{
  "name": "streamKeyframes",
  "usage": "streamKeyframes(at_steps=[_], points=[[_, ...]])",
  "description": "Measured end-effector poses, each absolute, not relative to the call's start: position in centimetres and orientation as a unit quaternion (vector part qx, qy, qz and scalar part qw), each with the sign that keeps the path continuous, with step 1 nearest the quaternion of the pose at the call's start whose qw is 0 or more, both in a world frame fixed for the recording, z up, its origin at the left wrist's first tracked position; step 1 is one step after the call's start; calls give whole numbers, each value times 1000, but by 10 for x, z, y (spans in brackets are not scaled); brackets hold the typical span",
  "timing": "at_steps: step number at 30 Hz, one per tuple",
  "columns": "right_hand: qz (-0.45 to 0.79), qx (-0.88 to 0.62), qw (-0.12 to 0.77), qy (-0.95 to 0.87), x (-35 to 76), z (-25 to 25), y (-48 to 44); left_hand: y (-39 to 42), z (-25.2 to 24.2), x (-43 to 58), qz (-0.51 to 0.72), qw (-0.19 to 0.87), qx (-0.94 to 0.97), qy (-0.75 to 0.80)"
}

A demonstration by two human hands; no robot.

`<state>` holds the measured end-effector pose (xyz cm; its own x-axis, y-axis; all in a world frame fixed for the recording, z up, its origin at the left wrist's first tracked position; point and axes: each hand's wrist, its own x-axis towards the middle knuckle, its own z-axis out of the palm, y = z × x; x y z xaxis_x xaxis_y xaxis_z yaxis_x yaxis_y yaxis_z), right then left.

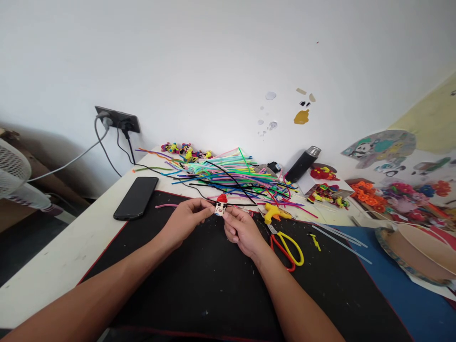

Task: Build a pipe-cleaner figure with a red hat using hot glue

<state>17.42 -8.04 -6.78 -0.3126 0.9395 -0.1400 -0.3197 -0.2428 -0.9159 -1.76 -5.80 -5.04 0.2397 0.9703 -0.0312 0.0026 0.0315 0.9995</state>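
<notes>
A small white figure head with a red top, dark eyes and a drawn mouth is held upright above the black mat. My left hand pinches its left side between thumb and fingers. On its right side, the thumb and fingers of my right hand grip its lower edge. Behind the hands lies a pile of colourful pipe cleaners. Scissors with red and yellow handles and a yellow glue gun rest to the right of my right hand.
A black phone lies at the left. At the back right are a black flask and small colourful figures. Glue sticks and a round tray sit farther right.
</notes>
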Motion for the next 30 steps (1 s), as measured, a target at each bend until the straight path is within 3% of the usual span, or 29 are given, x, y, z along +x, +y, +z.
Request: streamKeyframes(at_steps=[30], points=[[683, -386, 444, -433, 173, -71, -82, -58, -50, -20, 426, 604, 519, 430]])
